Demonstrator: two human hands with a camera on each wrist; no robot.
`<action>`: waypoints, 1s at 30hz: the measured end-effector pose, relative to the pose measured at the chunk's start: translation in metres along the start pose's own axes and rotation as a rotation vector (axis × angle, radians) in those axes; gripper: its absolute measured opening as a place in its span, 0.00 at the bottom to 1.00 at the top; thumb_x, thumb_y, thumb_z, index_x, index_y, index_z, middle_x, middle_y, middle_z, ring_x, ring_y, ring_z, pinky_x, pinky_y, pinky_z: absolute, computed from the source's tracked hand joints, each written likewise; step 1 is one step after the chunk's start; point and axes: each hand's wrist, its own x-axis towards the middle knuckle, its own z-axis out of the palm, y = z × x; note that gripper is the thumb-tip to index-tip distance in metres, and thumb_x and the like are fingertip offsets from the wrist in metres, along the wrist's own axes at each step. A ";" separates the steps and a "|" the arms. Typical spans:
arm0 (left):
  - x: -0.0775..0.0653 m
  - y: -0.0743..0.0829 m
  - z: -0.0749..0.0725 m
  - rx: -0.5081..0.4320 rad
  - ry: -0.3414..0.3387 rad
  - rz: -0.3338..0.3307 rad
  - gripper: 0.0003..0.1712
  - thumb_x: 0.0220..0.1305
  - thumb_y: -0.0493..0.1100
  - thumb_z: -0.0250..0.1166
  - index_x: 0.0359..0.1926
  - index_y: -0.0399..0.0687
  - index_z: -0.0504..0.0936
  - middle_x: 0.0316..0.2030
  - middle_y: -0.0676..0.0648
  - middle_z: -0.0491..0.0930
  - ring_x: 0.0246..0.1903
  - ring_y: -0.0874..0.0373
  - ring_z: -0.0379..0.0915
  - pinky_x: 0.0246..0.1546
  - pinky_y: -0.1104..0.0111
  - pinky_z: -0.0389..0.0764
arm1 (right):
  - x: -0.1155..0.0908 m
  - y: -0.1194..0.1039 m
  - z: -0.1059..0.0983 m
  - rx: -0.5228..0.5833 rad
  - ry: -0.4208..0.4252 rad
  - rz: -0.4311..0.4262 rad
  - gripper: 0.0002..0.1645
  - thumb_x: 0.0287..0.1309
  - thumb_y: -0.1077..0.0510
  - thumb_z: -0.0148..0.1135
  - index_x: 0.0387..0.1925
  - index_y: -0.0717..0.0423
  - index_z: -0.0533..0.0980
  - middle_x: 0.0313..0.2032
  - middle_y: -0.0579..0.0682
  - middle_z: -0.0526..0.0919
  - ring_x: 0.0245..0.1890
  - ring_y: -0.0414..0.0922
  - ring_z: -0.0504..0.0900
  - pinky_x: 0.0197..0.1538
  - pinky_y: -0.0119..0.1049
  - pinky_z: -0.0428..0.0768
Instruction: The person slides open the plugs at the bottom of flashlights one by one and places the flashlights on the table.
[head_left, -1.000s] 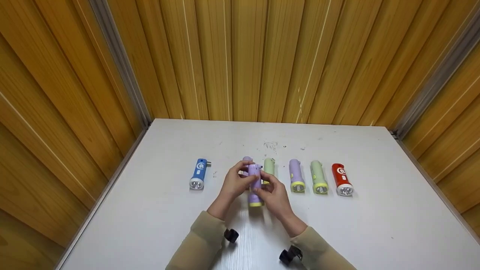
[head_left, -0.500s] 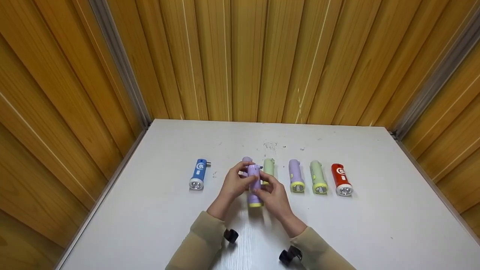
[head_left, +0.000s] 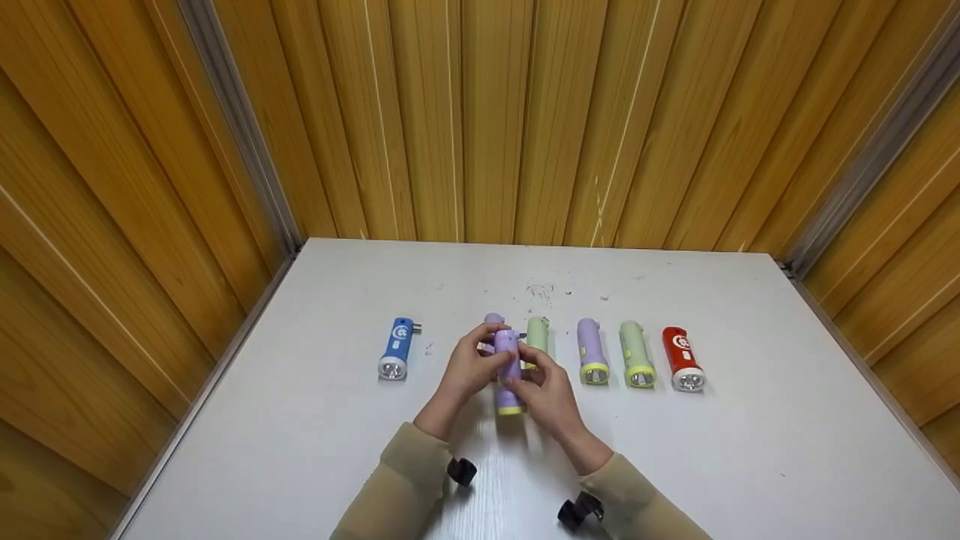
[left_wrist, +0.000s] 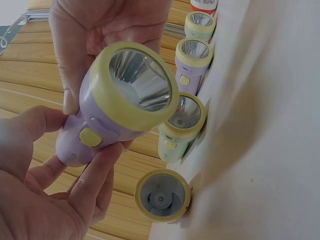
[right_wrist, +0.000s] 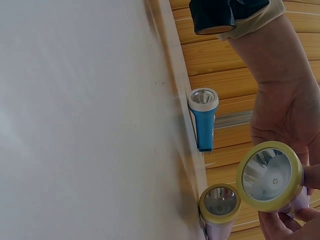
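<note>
A purple flashlight [head_left: 508, 375] with a yellow head ring is held above the table, its lens end toward the person. My left hand [head_left: 472, 366] grips the barrel near its tail end from the left. From the other side my right hand [head_left: 550, 390] holds it closer to the head. The left wrist view shows the flashlight's clear lens and a yellow switch [left_wrist: 90, 137] on its side, with fingers of both hands around the barrel. Behind the hands, another purple flashlight [head_left: 493, 319] and a green one [head_left: 538, 334] lie partly hidden.
On the white table [head_left: 315, 450] a blue flashlight [head_left: 398, 345] lies at left, with metal prongs sticking out. To the right lie a purple flashlight [head_left: 591, 345], a green flashlight [head_left: 636, 349] and a red flashlight [head_left: 682, 356]. Wood-patterned walls [head_left: 487, 127] stand around the back and sides.
</note>
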 end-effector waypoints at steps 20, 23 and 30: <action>0.001 -0.002 -0.001 -0.014 -0.024 0.023 0.25 0.58 0.38 0.67 0.59 0.45 0.82 0.51 0.36 0.80 0.38 0.54 0.73 0.29 0.69 0.82 | 0.000 0.002 0.000 -0.034 -0.012 -0.027 0.36 0.61 0.67 0.67 0.70 0.68 0.68 0.66 0.67 0.75 0.53 0.57 0.84 0.50 0.28 0.81; 0.001 -0.002 -0.001 -0.015 -0.022 0.021 0.25 0.58 0.38 0.67 0.59 0.46 0.82 0.51 0.37 0.80 0.38 0.54 0.73 0.29 0.69 0.82 | -0.001 0.002 0.000 -0.037 -0.013 -0.027 0.36 0.62 0.67 0.67 0.70 0.68 0.68 0.66 0.67 0.75 0.53 0.57 0.84 0.50 0.28 0.81; 0.001 -0.002 0.000 -0.008 -0.017 0.007 0.25 0.59 0.39 0.68 0.59 0.47 0.82 0.52 0.37 0.80 0.38 0.54 0.74 0.29 0.70 0.82 | -0.001 0.000 0.001 -0.051 -0.006 -0.018 0.35 0.62 0.66 0.67 0.70 0.67 0.69 0.66 0.66 0.75 0.53 0.56 0.84 0.51 0.28 0.81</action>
